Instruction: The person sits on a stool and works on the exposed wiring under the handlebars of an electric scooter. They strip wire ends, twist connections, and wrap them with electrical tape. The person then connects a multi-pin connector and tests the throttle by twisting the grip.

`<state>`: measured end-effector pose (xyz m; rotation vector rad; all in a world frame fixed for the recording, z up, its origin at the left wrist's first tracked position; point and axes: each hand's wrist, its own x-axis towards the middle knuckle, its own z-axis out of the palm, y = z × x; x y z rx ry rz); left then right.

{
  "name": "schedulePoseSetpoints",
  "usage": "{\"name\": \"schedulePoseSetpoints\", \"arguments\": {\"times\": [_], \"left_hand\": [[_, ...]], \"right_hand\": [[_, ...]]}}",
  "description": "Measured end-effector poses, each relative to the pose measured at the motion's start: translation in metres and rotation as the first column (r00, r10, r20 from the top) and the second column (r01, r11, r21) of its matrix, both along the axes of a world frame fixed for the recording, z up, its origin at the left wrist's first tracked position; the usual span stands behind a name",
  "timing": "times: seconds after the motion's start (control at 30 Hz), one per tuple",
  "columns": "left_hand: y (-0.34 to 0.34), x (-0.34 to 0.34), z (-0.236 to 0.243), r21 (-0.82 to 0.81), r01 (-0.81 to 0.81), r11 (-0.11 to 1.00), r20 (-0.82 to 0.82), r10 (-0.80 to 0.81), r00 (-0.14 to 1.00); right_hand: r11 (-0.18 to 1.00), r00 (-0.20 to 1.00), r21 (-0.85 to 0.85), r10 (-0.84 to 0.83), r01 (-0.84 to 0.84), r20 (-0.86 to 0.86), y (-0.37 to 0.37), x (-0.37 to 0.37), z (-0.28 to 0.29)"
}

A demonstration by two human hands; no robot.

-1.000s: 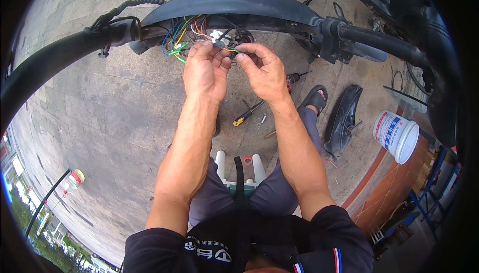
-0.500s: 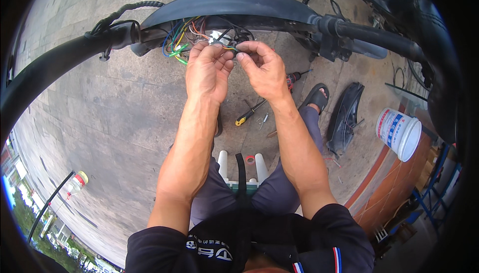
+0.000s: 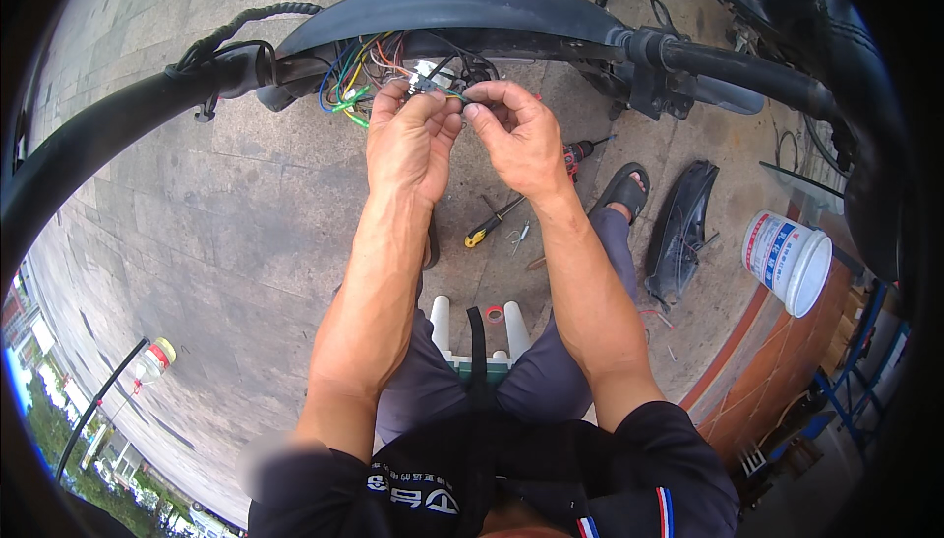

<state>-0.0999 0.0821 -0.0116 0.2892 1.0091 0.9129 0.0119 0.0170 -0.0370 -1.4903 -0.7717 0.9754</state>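
- The green wire (image 3: 454,95) hangs out of the open handlebar housing (image 3: 442,7), amid a tangle of coloured wires (image 3: 346,81).
- Left hand (image 3: 411,140) and right hand (image 3: 516,130) both pinch it narrowly, fingertips nearly touching.
- Pulling too hard could, I'd guess, tear a joint loose.
- Both forearms reach up, wrists bent inward.
- Screwdriver (image 3: 492,223) lies on the pavement below.
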Motion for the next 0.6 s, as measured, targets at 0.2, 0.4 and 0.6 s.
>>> {"name": "schedulePoseSetpoints", "arguments": {"times": [0.2, 0.4, 0.6], "left_hand": [[-0.0008, 0.0001, -0.0012, -0.004, -0.014, 1.000, -0.001, 0.014, 1.000], [0.0005, -0.0010, 0.0007, -0.011, 0.003, 1.000, 0.012, -0.003, 1.000], [0.0005, -0.0040, -0.0005, -0.034, -0.004, 0.999, 0.041, 0.005, 0.999]], "right_hand": [[0.999, 0.999, 0.001, 0.037, -0.037, 0.032, -0.0012, 0.0016, -0.0004], [1.000, 0.999, -0.006, 0.025, -0.025, 0.032, 0.0005, 0.0005, 0.0039], [0.999, 0.999, 0.027, 0.035, -0.036, 0.004, 0.0024, -0.0005, 0.0069]]}}
